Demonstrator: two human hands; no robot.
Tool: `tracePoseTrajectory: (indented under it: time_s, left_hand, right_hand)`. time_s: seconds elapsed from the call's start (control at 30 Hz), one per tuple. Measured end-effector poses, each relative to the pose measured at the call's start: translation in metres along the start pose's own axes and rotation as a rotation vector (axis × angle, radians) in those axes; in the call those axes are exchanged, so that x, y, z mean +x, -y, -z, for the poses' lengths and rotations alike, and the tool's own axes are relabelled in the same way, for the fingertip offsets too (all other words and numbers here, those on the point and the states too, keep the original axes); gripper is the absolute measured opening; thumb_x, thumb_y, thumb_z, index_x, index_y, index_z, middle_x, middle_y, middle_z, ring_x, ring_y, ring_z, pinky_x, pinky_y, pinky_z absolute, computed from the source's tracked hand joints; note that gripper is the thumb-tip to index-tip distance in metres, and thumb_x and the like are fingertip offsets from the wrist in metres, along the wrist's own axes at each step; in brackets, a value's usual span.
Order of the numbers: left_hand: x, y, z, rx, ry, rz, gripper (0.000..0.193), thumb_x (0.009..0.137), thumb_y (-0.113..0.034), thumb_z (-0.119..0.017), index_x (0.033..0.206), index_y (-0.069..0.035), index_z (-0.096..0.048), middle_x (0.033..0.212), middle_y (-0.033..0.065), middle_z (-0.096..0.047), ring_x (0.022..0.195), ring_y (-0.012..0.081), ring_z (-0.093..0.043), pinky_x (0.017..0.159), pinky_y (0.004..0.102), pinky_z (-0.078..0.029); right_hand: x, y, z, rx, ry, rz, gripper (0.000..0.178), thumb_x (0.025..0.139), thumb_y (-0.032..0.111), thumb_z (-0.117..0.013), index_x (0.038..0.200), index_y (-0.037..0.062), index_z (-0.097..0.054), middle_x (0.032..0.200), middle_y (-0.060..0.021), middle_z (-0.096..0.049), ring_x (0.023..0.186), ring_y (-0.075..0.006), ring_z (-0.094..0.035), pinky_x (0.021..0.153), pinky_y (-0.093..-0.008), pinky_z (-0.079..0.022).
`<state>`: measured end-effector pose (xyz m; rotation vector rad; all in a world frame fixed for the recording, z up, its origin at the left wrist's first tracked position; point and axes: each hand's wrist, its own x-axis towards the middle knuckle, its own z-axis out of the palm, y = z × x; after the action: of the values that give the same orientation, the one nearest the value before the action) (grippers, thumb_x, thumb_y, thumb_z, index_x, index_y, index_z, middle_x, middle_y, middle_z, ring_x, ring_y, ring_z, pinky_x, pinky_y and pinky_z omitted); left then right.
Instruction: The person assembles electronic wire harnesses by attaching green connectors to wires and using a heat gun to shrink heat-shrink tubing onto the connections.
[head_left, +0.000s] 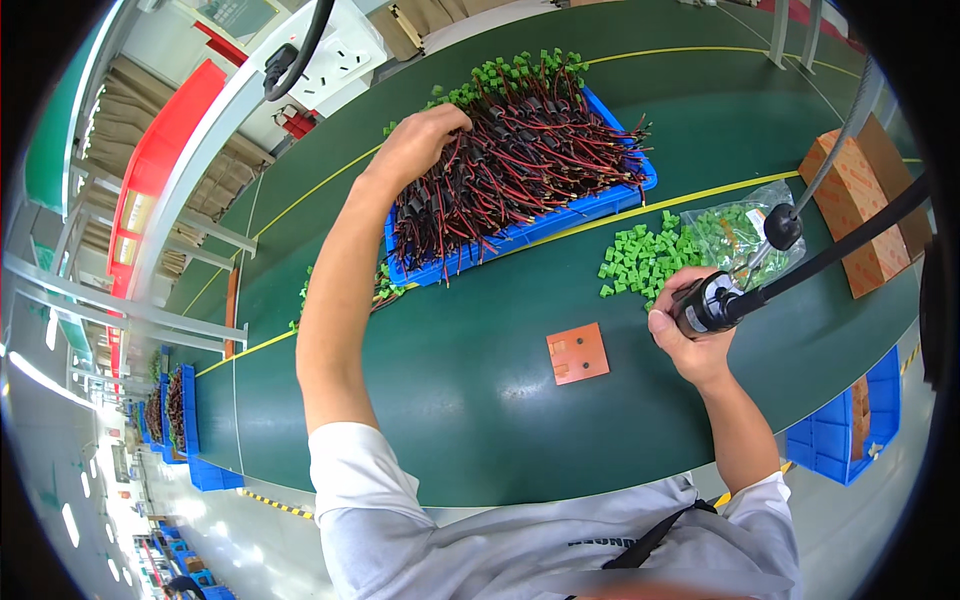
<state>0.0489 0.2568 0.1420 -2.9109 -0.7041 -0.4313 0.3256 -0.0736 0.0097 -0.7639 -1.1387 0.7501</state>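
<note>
My left hand [428, 138] reaches out over the far left part of a blue tray [520, 233] heaped with red-and-black wire leads [540, 150]. Its fingers curl together among the leads; whatever they grip is hidden. Green connectors [525, 67] show at the leads' far ends. On the right, my right hand [695, 345] is wrapped around a black electric screwdriver [702, 306], with a black cable running off to the upper right. Beside that hand lies a pile of loose green terminal blocks [645, 262]. Nearer me on the green table, an orange fixture plate [578, 354] with two dark spots lies flat.
A clear plastic bag [735, 235] with green pieces lies behind the screwdriver, under a hanging metal cable. An open cardboard box [860, 210] stands at the right. Below the table's right edge is a blue bin [845, 430]. A white power socket panel [335, 60] is at the upper left.
</note>
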Motion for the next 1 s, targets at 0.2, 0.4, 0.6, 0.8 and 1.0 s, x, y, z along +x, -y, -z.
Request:
tracePoseTrajectory:
  time_s: [0.2,0.4,0.6,0.8,1.0]
  left_hand:
    - [-0.005,-0.004,-0.002,-0.002,-0.028,0.000,0.053,0.088,0.010,-0.053,0.134,-0.012,-0.065,0.133,0.0147,-0.066,0.118,0.0413,-0.064,0.100,0.0473,-0.054]
    - [-0.109,0.089,0.002,-0.001,-0.265,0.810,0.031,0.093,-0.012,-0.055,0.115,-0.002,-0.074,0.115,0.0277,-0.071,0.106,0.0431,-0.070,0.094,0.0485,-0.055]
    - [-0.151,0.053,-0.040,-0.707,-0.003,1.290,0.034,0.109,-0.030,-0.053,0.104,0.000,-0.067,0.083,0.0082,-0.067,0.064,0.0168,-0.064,0.056,0.0329,-0.052]
    - [-0.173,0.057,-0.053,-1.146,-0.066,1.208,0.034,0.110,-0.035,-0.055,0.109,-0.002,-0.067,0.082,0.0025,-0.066,0.063,0.0131,-0.057,0.056,0.0309,-0.048]
    - [-0.171,0.065,-0.053,-1.180,-0.021,1.224,0.033,0.108,-0.034,-0.059,0.109,-0.002,-0.065,0.085,0.0046,-0.067,0.070,0.0162,-0.063,0.069,0.0315,-0.057]
  right_hand:
    - [0.001,-0.003,0.006,0.150,0.084,-0.056,0.046,0.082,-0.005,-0.081,0.120,-0.0002,-0.056,0.082,-0.0065,-0.065,0.069,-0.0104,-0.061,0.061,-0.0245,-0.047]
    - [0.044,-0.008,0.009,0.393,0.069,-0.374,0.046,0.109,0.042,-0.049,0.131,0.0025,-0.055,0.104,-0.0166,-0.067,0.086,-0.0267,-0.070,0.071,-0.0383,-0.062]
    - [0.108,-0.032,0.016,0.349,0.007,-0.802,0.025,0.106,0.013,-0.059,0.121,-0.0053,-0.053,0.134,-0.0298,-0.058,0.122,-0.0353,-0.066,0.096,-0.0395,-0.062]
    - [0.118,-0.072,0.010,0.642,-0.019,-0.757,0.022,0.104,0.006,-0.054,0.113,-0.0142,-0.051,0.143,-0.0344,-0.046,0.138,-0.0440,-0.052,0.119,-0.0463,-0.047]
    - [0.165,-0.100,0.013,0.551,-0.057,-0.707,0.021,0.103,0.012,-0.055,0.111,-0.0066,-0.053,0.136,-0.0302,-0.052,0.133,-0.0438,-0.055,0.119,-0.0477,-0.046]
